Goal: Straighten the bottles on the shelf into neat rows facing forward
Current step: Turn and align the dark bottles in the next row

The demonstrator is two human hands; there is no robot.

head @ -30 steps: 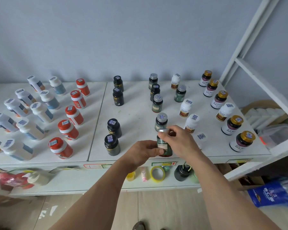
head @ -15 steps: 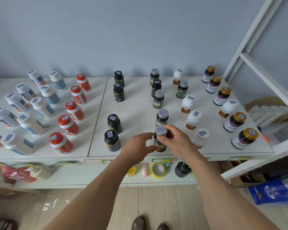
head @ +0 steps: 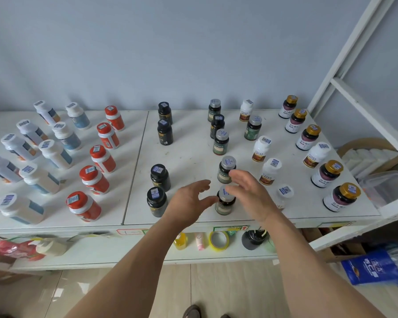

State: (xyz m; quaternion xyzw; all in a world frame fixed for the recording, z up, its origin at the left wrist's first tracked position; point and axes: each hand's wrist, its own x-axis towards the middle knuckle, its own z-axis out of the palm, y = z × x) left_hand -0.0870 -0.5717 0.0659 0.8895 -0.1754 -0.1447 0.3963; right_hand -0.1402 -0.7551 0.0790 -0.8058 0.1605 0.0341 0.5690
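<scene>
A dark bottle with a silver cap (head: pixel 225 203) stands upright near the front edge of the white shelf (head: pixel 193 157), in line with another silver-capped dark bottle (head: pixel 226 170) behind it. My left hand (head: pixel 191 200) hovers just left of the front bottle, fingers spread, thumb close to its side. My right hand (head: pixel 248 191) is lifted over its right side, fingers loose, holding nothing. Black-capped bottles (head: pixel 157 200) stand to the left, white bottles (head: pixel 270 171) to the right.
Orange bottles (head: pixel 94 180) and white-and-blue bottles (head: pixel 39 177) fill the left half. Gold-capped bottles (head: pixel 341 197) line the right edge beside a white frame post (head: pixel 363 111). A lower shelf holds a tape roll (head: pixel 218 241) and small items.
Both hands have let go of the silver-capped bottle, which now stands on the shelf front. The fingers have spread and drawn slightly away from it.
</scene>
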